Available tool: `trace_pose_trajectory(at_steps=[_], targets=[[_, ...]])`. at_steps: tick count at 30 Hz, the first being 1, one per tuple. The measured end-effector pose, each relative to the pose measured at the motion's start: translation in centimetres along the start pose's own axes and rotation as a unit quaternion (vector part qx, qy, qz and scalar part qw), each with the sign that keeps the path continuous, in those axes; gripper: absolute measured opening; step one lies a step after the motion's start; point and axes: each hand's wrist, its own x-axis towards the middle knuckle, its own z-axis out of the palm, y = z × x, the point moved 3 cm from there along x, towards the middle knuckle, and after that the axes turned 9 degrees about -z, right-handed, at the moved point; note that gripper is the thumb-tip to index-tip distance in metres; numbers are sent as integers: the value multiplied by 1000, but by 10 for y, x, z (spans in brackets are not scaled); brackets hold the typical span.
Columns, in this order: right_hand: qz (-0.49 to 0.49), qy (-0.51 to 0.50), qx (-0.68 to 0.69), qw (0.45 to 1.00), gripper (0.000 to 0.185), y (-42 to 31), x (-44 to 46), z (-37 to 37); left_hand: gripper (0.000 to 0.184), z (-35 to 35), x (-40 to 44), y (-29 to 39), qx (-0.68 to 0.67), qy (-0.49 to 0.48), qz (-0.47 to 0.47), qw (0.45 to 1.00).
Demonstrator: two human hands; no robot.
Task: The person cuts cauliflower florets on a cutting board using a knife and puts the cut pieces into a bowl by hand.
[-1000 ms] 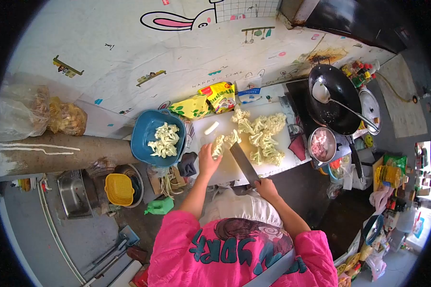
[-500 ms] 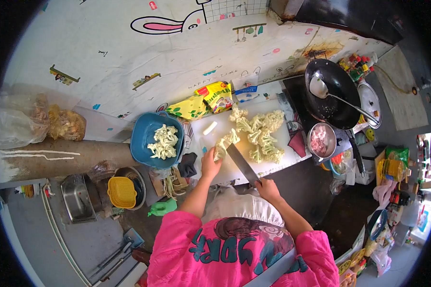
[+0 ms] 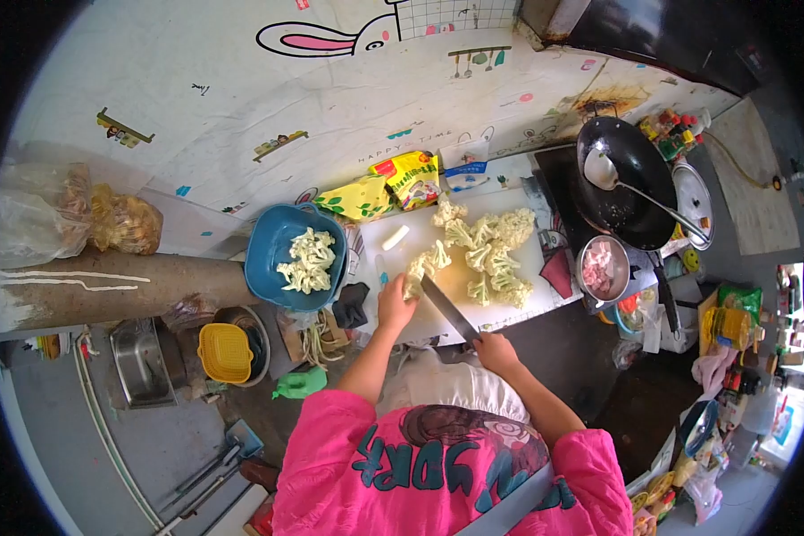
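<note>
Kitchen: dark wok (image 3: 625, 216) w/ ladle (image 3: 601, 170) in upper R of frame, small capped bottles (image 3: 674, 134) just beside; metal bowl (image 3: 605, 296) of pinkish meat (image 3: 601, 265) R of ctr; cut cauliflower (image 3: 500, 259) on white board (image 3: 379, 228), ctr; steel sink (image 3: 138, 357), lower L; utensil prints (image 3: 478, 61) on wall, top. Home or eatery, can't tell.

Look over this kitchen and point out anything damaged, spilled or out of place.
The mostly white wall behind the wok carries a brown stain, odd against that pale background; grease or scorching, I cannot tell. Nothing looks spilled on the cutting board, where the left hand holds a cauliflower piece and the right hand a knife.
</note>
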Motion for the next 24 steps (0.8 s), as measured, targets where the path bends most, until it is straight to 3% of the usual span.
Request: trace_pose_trajectory(at_steps=[8,17,24], targets=[[22,-9,53,998,33,21,12,20,60,8,-2,-24,-58,8,53,997],[32,-2,29,999,32,10,3,5,43,7,-10,-42,-248,-25,-2,968],[24,48,49,997,33,15,2,9,38,4,6,-33,-185,-12,17,983]])
